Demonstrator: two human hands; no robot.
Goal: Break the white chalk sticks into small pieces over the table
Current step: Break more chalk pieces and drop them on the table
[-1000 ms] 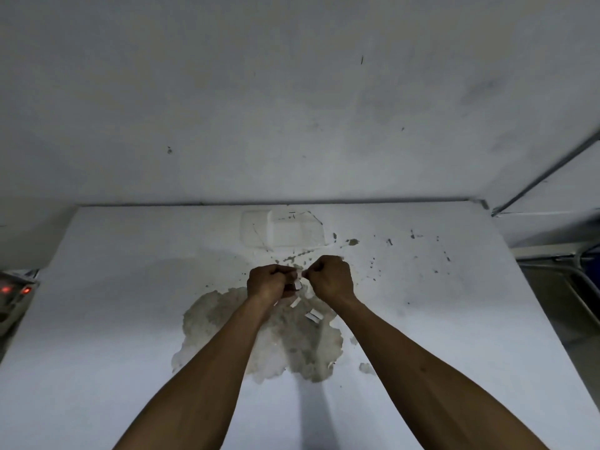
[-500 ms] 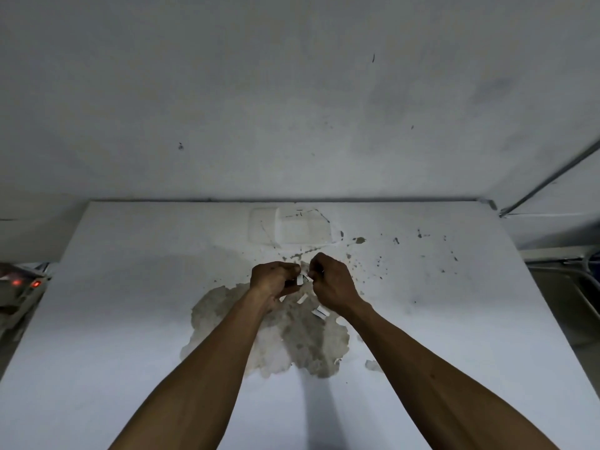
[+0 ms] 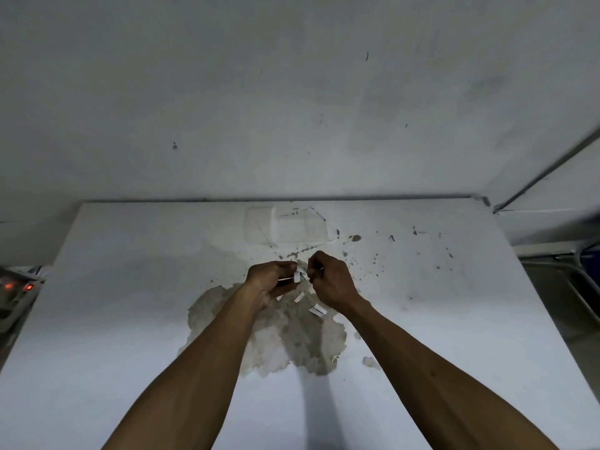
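Note:
My left hand (image 3: pixel 271 279) and my right hand (image 3: pixel 331 280) are held close together above the middle of the white table (image 3: pixel 130 319). A short white chalk stick (image 3: pixel 296 277) pokes out of my left hand's curled fingers. My right hand's fingertips are pinched just to the right of it; whether they hold a piece is hidden. Small white chalk pieces lie on the table below my hands, one (image 3: pixel 298 297) in the middle and two (image 3: pixel 317 310) by my right wrist.
A large patch of peeled paint (image 3: pixel 292 339) spreads under the hands, with dark specks to the right. A clear flat packet (image 3: pixel 289 225) lies near the table's far edge, against the grey wall. A device with red lights (image 3: pixel 16 287) sits off the left edge.
My hands have drawn slightly apart and opened a little from tight fists. The chalk stick end now shows in my left hand.

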